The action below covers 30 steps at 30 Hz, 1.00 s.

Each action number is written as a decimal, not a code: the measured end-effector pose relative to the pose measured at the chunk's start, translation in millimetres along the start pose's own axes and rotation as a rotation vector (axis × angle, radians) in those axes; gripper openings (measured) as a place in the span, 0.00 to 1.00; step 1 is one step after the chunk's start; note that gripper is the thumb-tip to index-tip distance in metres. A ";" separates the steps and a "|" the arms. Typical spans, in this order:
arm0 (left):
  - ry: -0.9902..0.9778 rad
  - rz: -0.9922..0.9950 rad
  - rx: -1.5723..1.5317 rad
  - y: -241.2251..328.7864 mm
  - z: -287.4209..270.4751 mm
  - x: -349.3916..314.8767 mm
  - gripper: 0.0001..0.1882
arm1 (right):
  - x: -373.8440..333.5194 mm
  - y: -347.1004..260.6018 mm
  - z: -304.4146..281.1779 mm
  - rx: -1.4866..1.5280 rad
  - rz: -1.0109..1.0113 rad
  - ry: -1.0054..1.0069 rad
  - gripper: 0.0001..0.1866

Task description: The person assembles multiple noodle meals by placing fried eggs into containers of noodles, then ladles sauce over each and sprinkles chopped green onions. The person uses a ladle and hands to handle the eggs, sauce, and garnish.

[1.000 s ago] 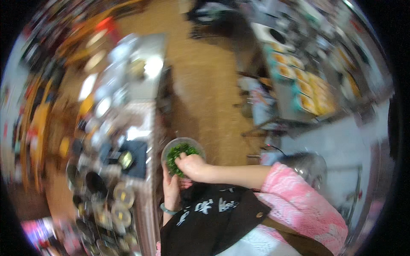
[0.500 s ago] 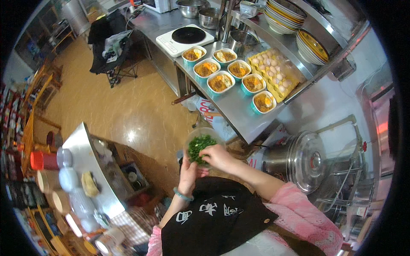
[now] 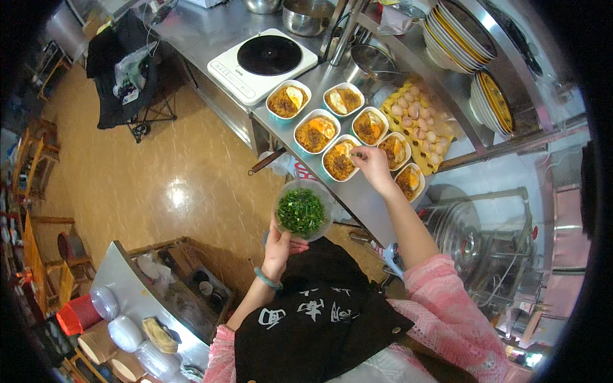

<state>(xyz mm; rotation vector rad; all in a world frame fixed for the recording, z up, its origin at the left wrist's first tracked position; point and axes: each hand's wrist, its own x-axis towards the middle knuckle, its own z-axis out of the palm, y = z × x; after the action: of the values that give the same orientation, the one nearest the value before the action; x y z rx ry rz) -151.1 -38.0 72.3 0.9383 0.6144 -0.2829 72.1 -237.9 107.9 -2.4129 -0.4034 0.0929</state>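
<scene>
My left hand (image 3: 280,247) holds a clear plastic bowl (image 3: 327,207) from below and the side; chopped green onions (image 3: 300,212) fill it. Above the steel counter, my right hand (image 3: 374,167) is pinched, fingertips down, over the right part of a square bowl of noodles (image 3: 337,161). A little green shows at those fingertips, and the pinch itself is mostly hidden. Several like bowls stand around it, white inside and teal outside, with brown noodles and egg, among them a bowl at the far left (image 3: 287,101) and one at the near right (image 3: 408,182).
Behind the bowls lies a yellow tray of eggs (image 3: 418,121). A white induction cooker (image 3: 239,80) sits farther left on the counter (image 3: 367,198). A pan handle (image 3: 267,161) juts past its edge. Stacked bowls (image 3: 447,48) stand on the shelf; a large lidded pot (image 3: 456,239) is at right.
My right hand has left the green onions and moved up and right to the noodle bowls, fingers pinched. My left hand still holds the plastic bowl. The counter now appears closer.
</scene>
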 end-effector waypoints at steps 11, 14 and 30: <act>0.102 0.039 -0.065 9.3 7.7 6.1 0.33 | 83.0 -6.8 39.4 -0.038 -0.158 -0.054 0.09; 0.127 0.066 -0.099 9.9 11.2 9.8 0.33 | 98.5 -5.0 57.2 -0.066 -0.148 -0.072 0.09; 0.185 0.119 -0.144 25.7 4.5 21.8 0.32 | 206.0 -44.5 82.8 0.088 -0.167 -0.149 0.10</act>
<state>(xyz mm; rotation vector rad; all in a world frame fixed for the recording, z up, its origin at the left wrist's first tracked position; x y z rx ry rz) -119.7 -26.3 78.2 0.8641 0.7358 -0.0442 241.8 -90.4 81.0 -2.2828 -0.6541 0.2129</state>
